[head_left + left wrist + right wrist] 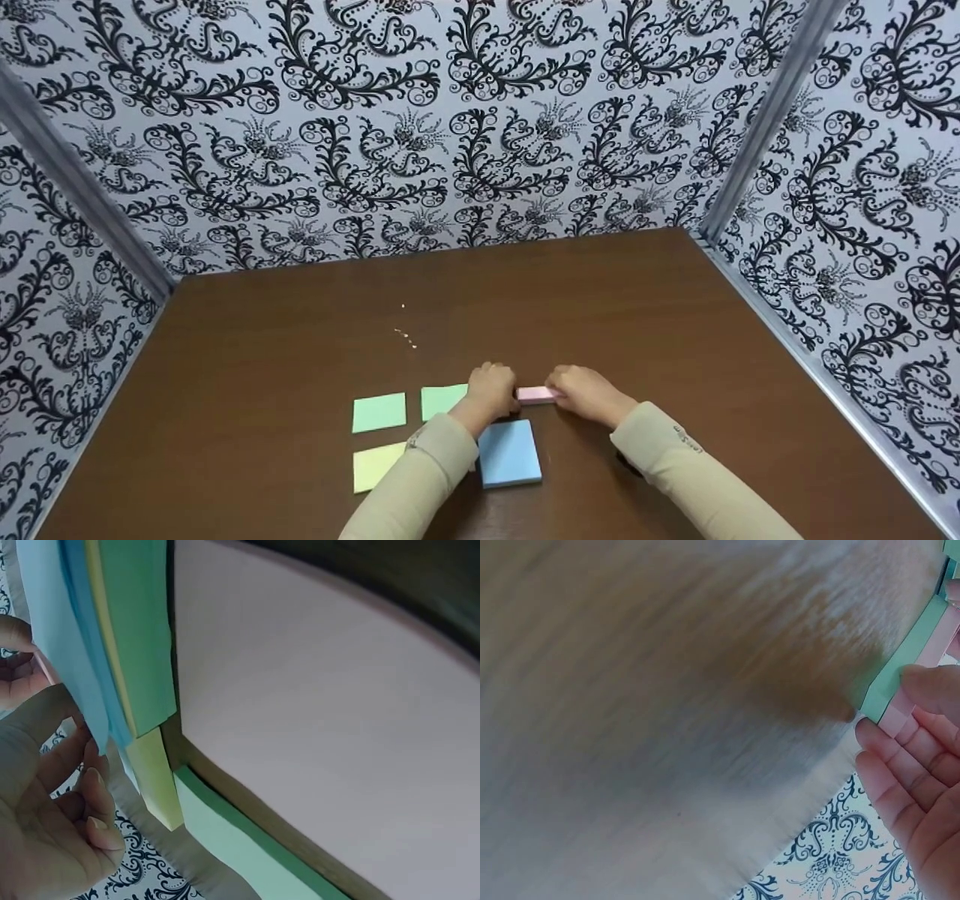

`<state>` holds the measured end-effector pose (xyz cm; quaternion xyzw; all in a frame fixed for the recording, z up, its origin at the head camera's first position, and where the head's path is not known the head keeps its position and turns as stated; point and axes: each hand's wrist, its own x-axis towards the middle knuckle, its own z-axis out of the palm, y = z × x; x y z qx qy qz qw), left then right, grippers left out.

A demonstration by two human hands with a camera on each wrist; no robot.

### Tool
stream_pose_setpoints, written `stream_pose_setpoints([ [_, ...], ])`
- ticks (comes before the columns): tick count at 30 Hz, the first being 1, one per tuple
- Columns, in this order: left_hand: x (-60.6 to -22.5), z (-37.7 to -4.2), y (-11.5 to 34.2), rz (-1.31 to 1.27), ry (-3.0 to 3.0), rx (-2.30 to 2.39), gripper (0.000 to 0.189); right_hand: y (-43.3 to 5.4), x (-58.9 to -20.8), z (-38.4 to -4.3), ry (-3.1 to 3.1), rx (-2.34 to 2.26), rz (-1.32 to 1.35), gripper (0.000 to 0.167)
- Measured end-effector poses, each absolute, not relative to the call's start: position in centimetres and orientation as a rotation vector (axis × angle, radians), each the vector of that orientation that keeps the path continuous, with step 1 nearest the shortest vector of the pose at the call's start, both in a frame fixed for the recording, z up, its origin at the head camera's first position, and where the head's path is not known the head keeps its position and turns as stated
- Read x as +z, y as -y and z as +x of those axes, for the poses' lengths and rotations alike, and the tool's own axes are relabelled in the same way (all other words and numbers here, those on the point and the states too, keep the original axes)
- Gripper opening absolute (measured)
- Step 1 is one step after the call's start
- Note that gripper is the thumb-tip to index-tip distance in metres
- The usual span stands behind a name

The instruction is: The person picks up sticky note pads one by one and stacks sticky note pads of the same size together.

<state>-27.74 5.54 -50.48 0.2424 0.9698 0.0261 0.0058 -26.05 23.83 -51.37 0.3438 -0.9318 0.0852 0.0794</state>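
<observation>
A pink sticky-note pad (535, 395) lies between my two hands in the head view. My right hand (589, 394) pinches its right end. At its left end is my left hand (493, 390), thumb and bent fingers gripping the edge. A green strip (900, 664) runs along the pink pad (896, 716) under my right thumb in the right wrist view. In the left wrist view, a blue pad (56, 630) partly hides the left fingertips (56, 697). Nearer me on the table is the blue pad (510, 454).
Two green pads (379, 412) and a yellow pad (375, 469) lie left of my hands, partly behind the left sleeve (439, 457). Small pale specks (405, 335) dot the brown table (600, 300). Patterned walls (487, 150) enclose its back and sides.
</observation>
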Motion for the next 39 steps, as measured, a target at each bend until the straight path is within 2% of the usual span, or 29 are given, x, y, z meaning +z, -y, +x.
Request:
stream_pose_setpoints([
  [7, -50.7, -27.8, -5.5, 0.791, -3.060, 0.025, 0.019, -23.8, -51.5, -25.9, 2.794, 0.232, 1.013, 0.010],
  [14, -50.4, -27.6, -5.8, 0.803, -3.065, -0.061, 0.021, -25.2, -50.4, -26.0, 2.980, 0.292, 0.935, 0.025],
  [30, -50.4, -27.5, -5.9, 0.820, -3.049, -0.112, 0.015, -25.6, -50.3, -26.1, 2.987, 0.286, 0.903, 0.007],
  [39, -50.9, -27.5, -5.8, 0.822, -3.045, -0.085, 0.014, -25.7, -50.8, -26.3, 2.930, 0.281, 0.959, 0.006],
])
